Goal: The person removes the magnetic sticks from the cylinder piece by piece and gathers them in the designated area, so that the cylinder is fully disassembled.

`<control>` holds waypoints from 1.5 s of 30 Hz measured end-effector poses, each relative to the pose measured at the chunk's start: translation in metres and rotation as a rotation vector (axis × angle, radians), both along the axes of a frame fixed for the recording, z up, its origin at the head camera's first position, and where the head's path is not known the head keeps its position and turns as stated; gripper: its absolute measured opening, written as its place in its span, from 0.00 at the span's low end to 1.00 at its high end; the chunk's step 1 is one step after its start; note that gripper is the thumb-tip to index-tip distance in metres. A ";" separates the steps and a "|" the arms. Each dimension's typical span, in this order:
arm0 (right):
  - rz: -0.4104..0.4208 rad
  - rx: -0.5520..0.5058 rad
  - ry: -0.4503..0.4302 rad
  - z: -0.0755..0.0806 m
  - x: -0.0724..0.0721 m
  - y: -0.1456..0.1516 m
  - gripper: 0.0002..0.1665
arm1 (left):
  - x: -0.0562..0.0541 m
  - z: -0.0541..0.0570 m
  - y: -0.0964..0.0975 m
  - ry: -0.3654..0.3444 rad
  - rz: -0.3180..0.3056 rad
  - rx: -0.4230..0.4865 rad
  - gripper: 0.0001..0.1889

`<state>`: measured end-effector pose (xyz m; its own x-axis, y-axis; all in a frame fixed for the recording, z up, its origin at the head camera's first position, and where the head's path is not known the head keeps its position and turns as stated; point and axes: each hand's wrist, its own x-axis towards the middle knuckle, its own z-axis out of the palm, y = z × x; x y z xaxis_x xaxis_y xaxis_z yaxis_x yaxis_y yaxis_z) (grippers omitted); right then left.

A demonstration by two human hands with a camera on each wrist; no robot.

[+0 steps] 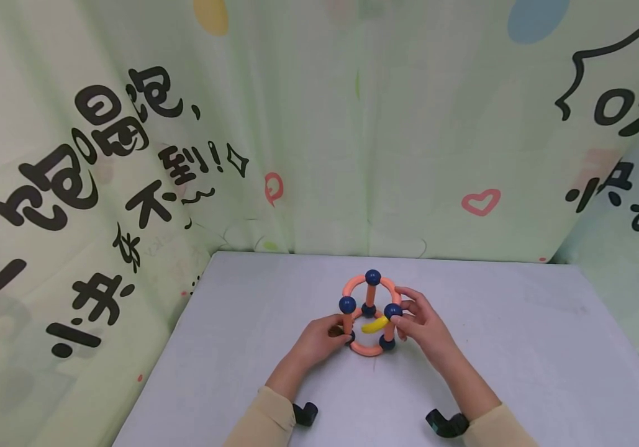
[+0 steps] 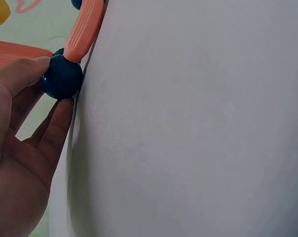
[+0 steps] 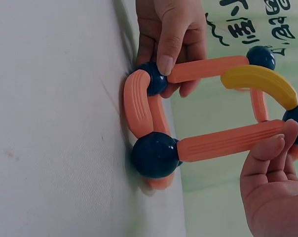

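A frame of orange rods (image 1: 371,294) joined by dark blue balls (image 1: 372,277) stands on the table, with curved rods in a top ring and a bottom ring and straight uprights between. My left hand (image 1: 315,343) pinches the lower left blue ball (image 2: 62,76) between thumb and fingers. At the upper right corner, my right hand (image 1: 424,328) grips the blue ball (image 1: 393,311) where it meets the upright (image 3: 233,140); its fingers are partly hidden behind the frame. From that ball a curved yellow rod (image 3: 260,81) juts inward, its other end free.
The white table (image 1: 520,347) spreads around the frame. Behind it and at both sides hang pale green curtains (image 1: 319,124) with black lettering and a pink heart. Black wrist cameras (image 1: 446,424) sit at both sleeve cuffs.
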<state>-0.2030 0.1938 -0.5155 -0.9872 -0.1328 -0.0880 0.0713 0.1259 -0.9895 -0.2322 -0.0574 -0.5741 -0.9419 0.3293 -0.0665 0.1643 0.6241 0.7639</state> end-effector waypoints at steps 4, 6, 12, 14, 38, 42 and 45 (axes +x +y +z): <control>-0.006 -0.010 -0.005 0.001 0.003 -0.005 0.40 | -0.001 -0.001 -0.002 0.008 -0.002 0.021 0.08; -0.010 -0.010 -0.010 0.002 0.004 -0.007 0.40 | -0.001 -0.001 -0.003 0.000 0.001 0.036 0.09; -0.017 -0.007 -0.005 0.000 0.004 -0.009 0.40 | -0.001 -0.002 -0.002 -0.014 0.025 0.056 0.19; -0.017 -0.006 0.000 0.000 0.004 -0.009 0.40 | -0.001 -0.002 -0.003 -0.003 0.031 0.053 0.20; 0.025 -0.017 -0.006 0.005 -0.006 0.004 0.35 | 0.009 0.001 -0.001 0.038 0.041 -0.082 0.22; 0.029 -0.058 -0.037 0.005 -0.007 0.003 0.37 | 0.004 -0.003 0.002 0.072 0.057 -0.086 0.18; 0.030 -0.083 -0.052 0.006 -0.006 0.000 0.38 | 0.000 -0.006 0.003 0.080 0.062 -0.082 0.16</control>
<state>-0.2085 0.1942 -0.5098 -0.9771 -0.1713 -0.1263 0.1201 0.0461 -0.9917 -0.2317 -0.0544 -0.5796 -0.9635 0.2672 -0.0151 0.1818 0.6948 0.6958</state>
